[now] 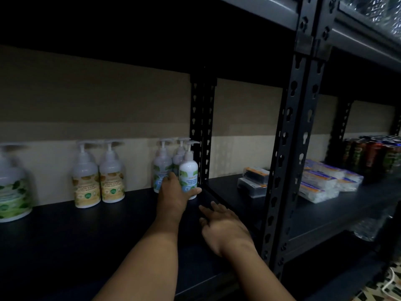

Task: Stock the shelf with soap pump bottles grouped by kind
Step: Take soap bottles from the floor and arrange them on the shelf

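On the dark shelf board stand pump bottles in groups. A green-label bottle is at the far left, two yellow-label bottles stand side by side left of centre, and three blue-label bottles cluster by the rear black upright. My left hand grips the front blue-label bottle, thumb across its lower right; the other two blue-label bottles stand just behind it. My right hand hovers over the shelf to the right with fingers straight, holding nothing.
Black perforated uprights divide the bays; a rear upright stands right of the blue bottles. The right bay holds boxed packs, wrapped white packets and dark cans. A cardboard-coloured back wall lines the shelf.
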### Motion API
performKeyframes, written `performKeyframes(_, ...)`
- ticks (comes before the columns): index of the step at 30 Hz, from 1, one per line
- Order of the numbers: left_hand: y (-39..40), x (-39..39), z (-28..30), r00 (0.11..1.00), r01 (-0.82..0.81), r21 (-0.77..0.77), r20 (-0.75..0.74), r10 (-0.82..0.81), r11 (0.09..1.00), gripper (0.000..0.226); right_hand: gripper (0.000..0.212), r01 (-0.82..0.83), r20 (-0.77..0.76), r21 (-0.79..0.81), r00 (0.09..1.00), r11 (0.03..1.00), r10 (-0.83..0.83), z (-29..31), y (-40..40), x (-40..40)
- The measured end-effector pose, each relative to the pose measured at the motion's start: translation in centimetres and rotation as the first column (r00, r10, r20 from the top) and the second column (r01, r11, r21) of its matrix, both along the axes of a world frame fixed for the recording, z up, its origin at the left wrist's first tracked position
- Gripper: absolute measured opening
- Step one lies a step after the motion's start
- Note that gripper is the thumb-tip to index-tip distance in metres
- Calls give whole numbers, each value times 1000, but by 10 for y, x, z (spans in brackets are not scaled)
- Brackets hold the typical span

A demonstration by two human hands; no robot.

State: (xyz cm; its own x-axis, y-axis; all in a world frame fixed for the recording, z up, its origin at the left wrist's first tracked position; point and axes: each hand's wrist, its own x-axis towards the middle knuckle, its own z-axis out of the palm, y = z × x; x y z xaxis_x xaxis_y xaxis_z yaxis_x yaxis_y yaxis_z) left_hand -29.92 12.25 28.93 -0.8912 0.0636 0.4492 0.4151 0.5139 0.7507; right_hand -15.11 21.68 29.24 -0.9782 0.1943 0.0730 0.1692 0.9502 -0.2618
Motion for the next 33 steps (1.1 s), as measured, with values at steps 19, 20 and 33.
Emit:
performKeyframes(19, -67, 147, 1, 986, 123, -501, -36, -162, 856, 22, 38, 115, -157, 22, 981, 993, -110, 14, -49, 69)
performKeyframes(20, -76, 162, 1, 985, 124, -495, -47, -169, 860, 21, 39, 103, -171, 35, 981, 994, -95, 13, -57, 84)
performKeyframes(33, -151, 319, -131, 964, 242, -173, -69, -257, 955, 15, 39, 218, -14, -422, 969, 880, -247, -113, -90, 217)
